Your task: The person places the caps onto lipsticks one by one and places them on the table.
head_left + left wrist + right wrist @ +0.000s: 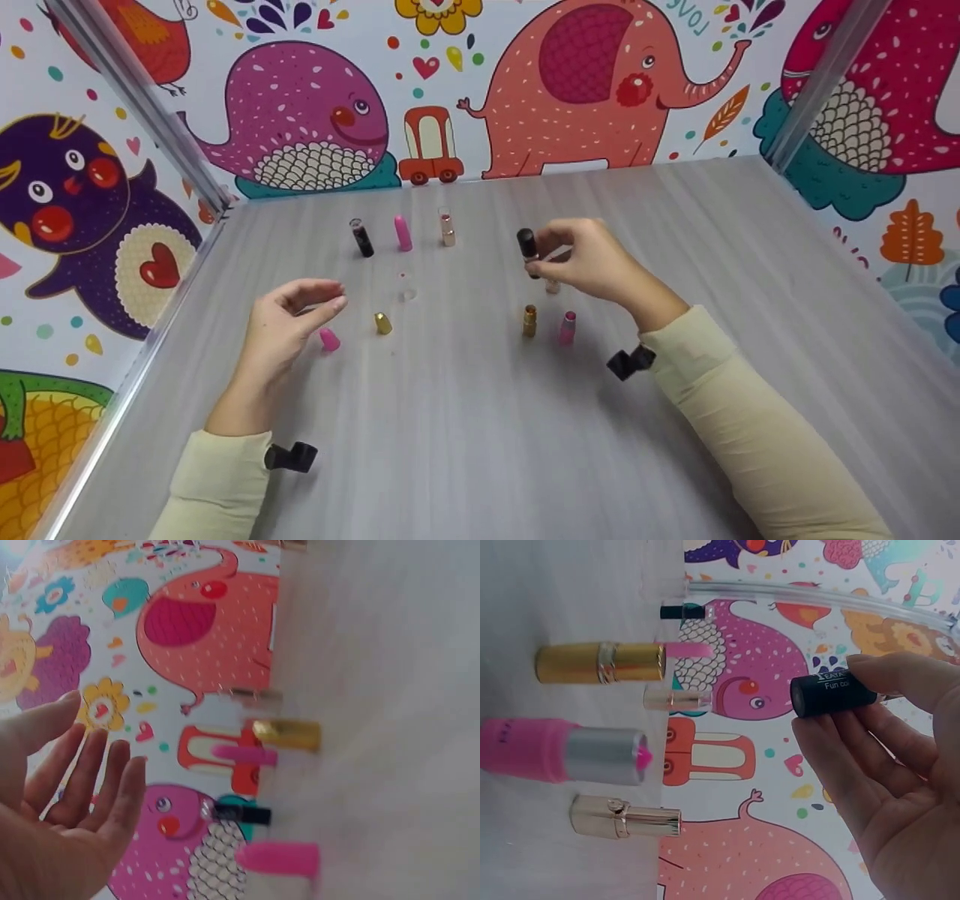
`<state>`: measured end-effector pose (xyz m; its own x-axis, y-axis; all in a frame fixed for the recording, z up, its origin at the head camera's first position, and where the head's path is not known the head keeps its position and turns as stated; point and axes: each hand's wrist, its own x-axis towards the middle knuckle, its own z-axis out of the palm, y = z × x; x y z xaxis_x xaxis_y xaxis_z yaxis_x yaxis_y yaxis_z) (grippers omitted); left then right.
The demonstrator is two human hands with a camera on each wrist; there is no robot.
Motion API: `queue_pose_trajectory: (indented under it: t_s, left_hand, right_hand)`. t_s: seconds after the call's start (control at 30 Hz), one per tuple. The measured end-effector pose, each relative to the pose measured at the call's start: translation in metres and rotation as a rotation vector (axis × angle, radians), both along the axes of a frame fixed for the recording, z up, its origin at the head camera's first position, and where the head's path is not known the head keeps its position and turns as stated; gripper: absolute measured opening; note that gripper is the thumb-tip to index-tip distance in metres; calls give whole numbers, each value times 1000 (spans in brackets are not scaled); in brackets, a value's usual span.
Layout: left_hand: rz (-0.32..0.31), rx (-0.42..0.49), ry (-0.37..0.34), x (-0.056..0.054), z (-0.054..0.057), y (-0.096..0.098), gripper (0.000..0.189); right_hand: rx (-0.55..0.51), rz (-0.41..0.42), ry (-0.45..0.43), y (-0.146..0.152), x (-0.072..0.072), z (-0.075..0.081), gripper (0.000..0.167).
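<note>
Head view: right hand (589,259) pinched a black tube (527,241) between thumb and fingers, right of frame centre. Right wrist view showed it held away from the standing lipsticks, fingers along its side. Left hand (274,330) was released, fingers loosely bent, holding nothing. Nearest to it was a pink cap (329,340), just beside the wrist side in head view; left wrist view had it apart from the fingers.

Tight spot: pale gold lipstick (553,286) sat partly hidden under the right hand, with a gold lipstick (529,321) and a pink lipstick (568,328) just below it in the frame. Gold cap (382,323) and clear cap (408,295) lay left of centre. Dark tube (362,238), pink tube (403,233) and clear-topped tube (447,229) stood in a row, upper middle-left, short of the tabletop's (450,427) far edge at the printed wall (360,22).

Room to move: wide gap between the hands, lower middle between the sleeves (780,435), and right of the right hand toward the table's right edge.
</note>
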<state>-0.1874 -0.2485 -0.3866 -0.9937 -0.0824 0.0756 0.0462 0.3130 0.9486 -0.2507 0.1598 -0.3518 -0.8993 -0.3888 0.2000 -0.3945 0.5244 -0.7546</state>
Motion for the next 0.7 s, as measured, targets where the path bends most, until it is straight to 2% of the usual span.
queue_pose_trajectory:
  t_s: [0.13,0.27,0.47,0.6,0.7]
  left_hand:
    - [-21,-75,-71,-3,-13,-19,46]
    - [-43,-129,-98,-7,-24,-34,48]
    - [-39,-95,-164,-8,-40,-51,54]
    - [-42,-77,-227,-7,-48,-59,58]
    - [-51,-61,-245,-10,-53,-60,59]
  right_hand:
    - [7,-9,2,-5,-15,7,23]
    - [7,-20,14,-9,-31,16,22]
    - [-4,-61,2,-17,-55,25,24]
    - [3,-91,-42,-25,-66,25,29]
    - [18,-109,-73,-30,-72,24,30]
